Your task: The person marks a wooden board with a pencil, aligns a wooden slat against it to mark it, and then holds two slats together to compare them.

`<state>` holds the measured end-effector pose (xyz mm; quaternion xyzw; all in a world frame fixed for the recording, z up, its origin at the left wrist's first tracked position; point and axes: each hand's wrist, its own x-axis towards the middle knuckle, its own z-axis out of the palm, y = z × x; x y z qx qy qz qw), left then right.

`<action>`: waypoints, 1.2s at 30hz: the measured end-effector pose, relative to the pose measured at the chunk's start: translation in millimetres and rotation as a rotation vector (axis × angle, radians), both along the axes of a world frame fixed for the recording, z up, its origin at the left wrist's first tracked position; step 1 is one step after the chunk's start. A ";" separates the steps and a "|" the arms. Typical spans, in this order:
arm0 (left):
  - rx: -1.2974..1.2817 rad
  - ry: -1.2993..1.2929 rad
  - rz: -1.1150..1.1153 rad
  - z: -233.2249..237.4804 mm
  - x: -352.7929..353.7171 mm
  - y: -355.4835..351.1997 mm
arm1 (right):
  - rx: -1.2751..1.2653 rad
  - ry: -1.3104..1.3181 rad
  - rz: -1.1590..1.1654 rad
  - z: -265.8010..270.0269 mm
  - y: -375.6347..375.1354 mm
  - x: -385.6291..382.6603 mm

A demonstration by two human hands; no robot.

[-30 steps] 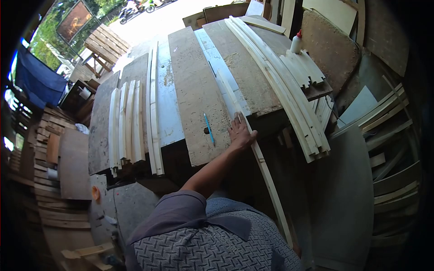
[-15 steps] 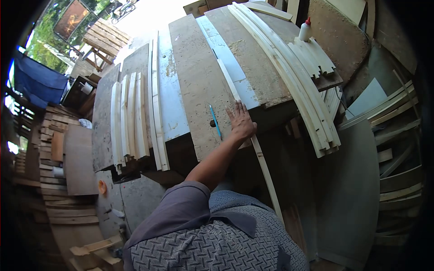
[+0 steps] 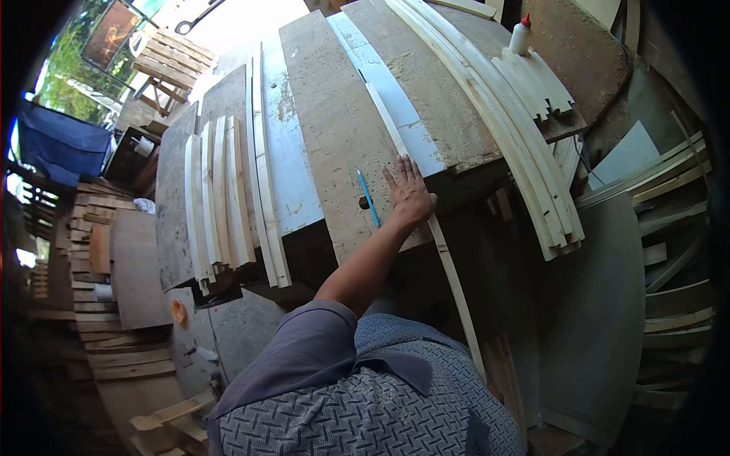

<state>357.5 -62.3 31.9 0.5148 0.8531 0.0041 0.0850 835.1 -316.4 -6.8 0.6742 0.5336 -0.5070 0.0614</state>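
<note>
L hand (image 3: 411, 195) flat on wood strip (image 3: 453, 277), pencil (image 3: 369, 199) beside.

The left hand (image 3: 411, 196) is lying on a long strip (image 3: 449, 266) of pale, smooth bare wood. Left of that strip, a worn bench board (image 3: 334, 129) is showing rough, matt, dusty wood. Right of the strip, curved slats (image 3: 517, 144) are looking pale and smooth, and a glue bottle (image 3: 520, 38) is showing white plastic.

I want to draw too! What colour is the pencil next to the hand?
The pencil is blue; head view.
</note>
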 end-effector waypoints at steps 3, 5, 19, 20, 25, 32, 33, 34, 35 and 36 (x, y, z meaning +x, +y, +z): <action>0.022 -0.004 -0.002 -3.5 -4.7 2.4 | -0.036 0.003 -0.004 -2.3 -0.8 -3.3; 0.024 -0.004 -0.002 -4.7 -8.4 4.9 | -0.057 0.004 -0.007 -4.1 -0.5 -5.2; 0.006 -0.005 -0.013 -2.9 -46.8 30.6 | 0.059 0.077 0.122 -2.8 13.8 -38.5; -0.010 0.003 -0.006 -2.7 -50.5 34.1 | 0.060 0.072 0.105 -2.0 17.4 -42.8; -0.030 0.007 0.006 0.7 -68.0 47.3 | 0.149 0.084 0.117 -2.7 27.4 -60.9; -0.048 0.015 0.026 1.3 -99.5 70.7 | 0.210 0.081 0.155 0.2 49.4 -92.2; -0.056 0.014 0.028 2.3 -104.7 75.1 | 0.209 0.078 0.150 2.6 54.8 -98.9; -0.061 0.010 0.021 0.9 -110.3 78.9 | 0.205 0.084 0.150 5.2 58.4 -105.0; -0.064 0.019 0.030 -1.1 -116.2 83.0 | 0.201 0.089 0.150 7.3 61.7 -110.4; -0.066 0.029 0.039 -1.9 -121.8 87.4 | 0.199 0.084 0.144 8.1 65.2 -115.9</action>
